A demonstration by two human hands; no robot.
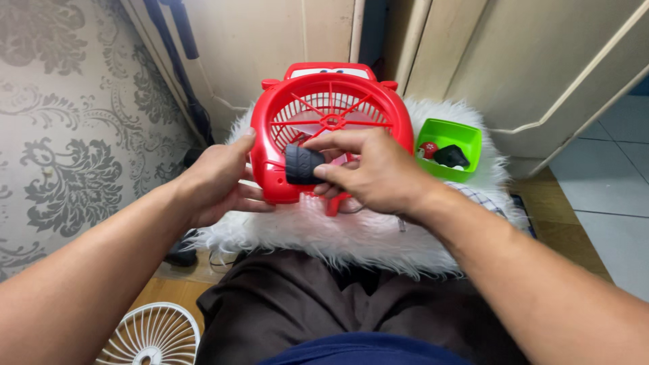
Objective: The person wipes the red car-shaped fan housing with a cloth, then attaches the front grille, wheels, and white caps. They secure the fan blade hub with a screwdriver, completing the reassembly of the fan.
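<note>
**Q:** Red plastic fills the middle of the head view; what is it?

**A:** A small red fan [331, 135], car-shaped, with a round spoked grille facing the camera. It stands upright on a white furry cushion [351, 236], which lies just beyond the person's lap.

**Q:** Left hand?

**A:** The left hand [216, 182] is closed on the fan's left edge: thumb laid along the rim, fingers curled under and behind the housing.

**Q:** Right hand?

**A:** The right hand [368, 172] pinches a black ribbed wheel [303, 164] between thumb and fingers. The wheel sits against the lower left of the fan's front, touching the red housing (whether it is seated there or only held against it cannot be told).

**Q:** What lies around them?

**A:** A green tray [466, 138] rests on the cushion just right of the fan; inside it are a black part [451, 157] and a small red and white piece [428, 150]. A white grille [154, 334] lies on the wooden floor at lower left, well apart from the hands. Patterned grey wallpaper [67, 122] covers the left wall, and cream cabinet doors [541, 61] stand behind the fan.
</note>
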